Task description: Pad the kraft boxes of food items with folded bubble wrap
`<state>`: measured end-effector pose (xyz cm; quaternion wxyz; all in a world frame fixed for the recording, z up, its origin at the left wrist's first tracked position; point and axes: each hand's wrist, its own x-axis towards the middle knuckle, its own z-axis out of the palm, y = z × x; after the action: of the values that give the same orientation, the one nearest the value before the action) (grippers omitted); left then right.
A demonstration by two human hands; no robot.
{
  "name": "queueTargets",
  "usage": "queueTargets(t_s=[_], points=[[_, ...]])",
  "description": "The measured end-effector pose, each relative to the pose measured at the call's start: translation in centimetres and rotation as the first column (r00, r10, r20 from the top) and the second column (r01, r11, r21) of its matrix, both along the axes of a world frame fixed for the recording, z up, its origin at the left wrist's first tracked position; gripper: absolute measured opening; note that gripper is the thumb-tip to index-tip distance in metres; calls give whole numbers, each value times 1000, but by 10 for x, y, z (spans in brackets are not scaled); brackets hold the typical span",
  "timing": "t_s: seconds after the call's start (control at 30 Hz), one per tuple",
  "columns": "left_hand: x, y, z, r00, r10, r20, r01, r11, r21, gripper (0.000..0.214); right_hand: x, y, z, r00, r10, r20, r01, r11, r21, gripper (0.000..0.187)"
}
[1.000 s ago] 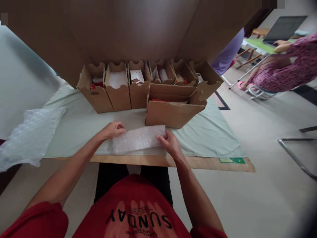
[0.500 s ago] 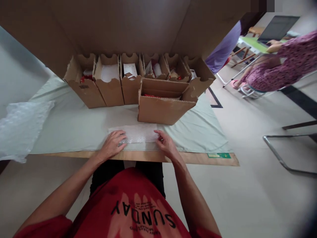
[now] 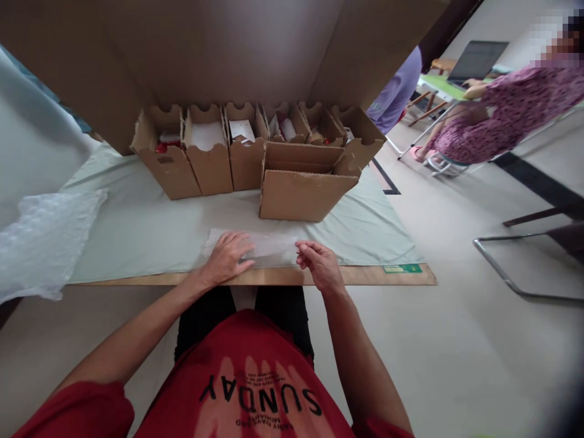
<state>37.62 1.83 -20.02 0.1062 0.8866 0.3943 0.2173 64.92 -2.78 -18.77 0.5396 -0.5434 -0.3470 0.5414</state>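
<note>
A strip of bubble wrap lies flat near the front edge of the cloth-covered table. My left hand rests on its left part, palm down, with the fingers stretched out and the thumb apart. At the strip's right end, my right hand is closed in a pinch on the bubble wrap's edge. Just beyond the strip stands an open cardboard bin, turned sideways; its contents are mostly hidden.
Several cardboard bins holding small items stand in a row behind, against a tall cardboard panel. More bubble wrap hangs over the table's left side. To the right, a person in pink sits at a laptop.
My left hand has slid to the right over the bubble wrap and flattened. My right hand's fingers have drawn together at its right edge. The whole view has shifted slightly.
</note>
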Motion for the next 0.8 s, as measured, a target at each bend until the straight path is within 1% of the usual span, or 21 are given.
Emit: queueTargets(t_s=[0.03,0.07,0.13,0.2,0.3,0.37,0.43,0.5,0.57,0.63,0.7,0.73,0.8], points=[[2,2,1,1000,-4,28,5,999,-41,20,-1,-2,1,999,-9,-34,9,1000,-14,39],[2,5,3,998,-5,64,11,995,-95,19,-2,-4,2,998,-17,-53,16,1000,-24,39],[1,11,8,991,-19,135,49,973,-227,25,-2,-6,3,997,-34,-70,31,999,-34,38],[-4,18,15,984,-24,176,87,928,-362,27,-3,-8,3,995,-59,-82,56,998,-36,38],[-13,28,27,986,36,163,59,836,-545,33,-7,-12,3,992,-99,-78,97,995,-31,39],[-17,32,34,989,49,137,47,786,-617,37,-12,-15,3,995,-95,-41,95,995,-14,40],[-20,35,36,993,15,119,66,758,-649,36,-17,-19,3,997,-66,33,66,998,19,41],[-20,37,35,993,-13,116,86,747,-659,34,-22,-24,2,991,-33,130,25,998,63,41],[-19,37,31,993,-19,117,92,746,-660,32,-25,-26,0,973,-8,231,-13,996,87,43],[-16,37,27,993,-20,119,93,752,-652,30,-27,-26,-4,945,11,328,-41,996,84,51],[-14,36,24,992,-19,122,93,768,-633,29,-29,-23,-9,892,-12,452,-37,994,100,61],[-13,35,24,992,-15,126,90,782,-617,28,-29,-19,-12,851,-46,523,-25,991,128,65],[-11,34,27,990,-2,138,81,817,-571,28,-30,-10,-14,745,-136,653,-2,979,206,70]])
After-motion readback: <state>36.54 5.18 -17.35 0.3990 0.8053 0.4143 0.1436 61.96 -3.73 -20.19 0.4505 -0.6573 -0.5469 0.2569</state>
